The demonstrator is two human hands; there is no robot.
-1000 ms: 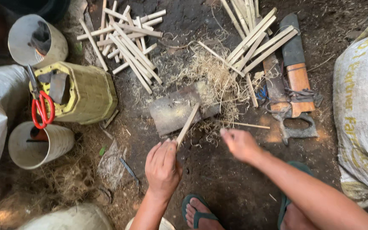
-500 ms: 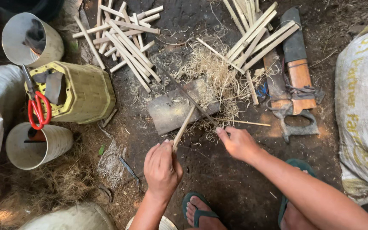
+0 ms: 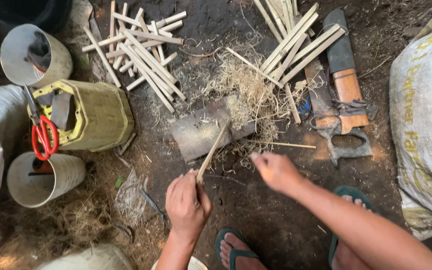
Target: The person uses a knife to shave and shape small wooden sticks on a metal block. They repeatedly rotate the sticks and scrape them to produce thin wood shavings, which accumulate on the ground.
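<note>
Stick (image 3: 212,152) clamped in left grip (image 3: 188,204), tip on block (image 3: 201,131) | right grip (image 3: 275,171) apart, empty

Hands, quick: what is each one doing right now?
Left hand: closed around a thin pale bamboo stick.
Right hand: blurred; cannot tell if it holds anything.

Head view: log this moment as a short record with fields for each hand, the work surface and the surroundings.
left hand: closed on a bamboo stick, its far end on the flat block
right hand: empty as far as shows, blurred, over bare ground
around block: pale shavings
split sticks: pile upper left, pile upper right
left side: woven basket, red scissors
right side: handsaw
</note>
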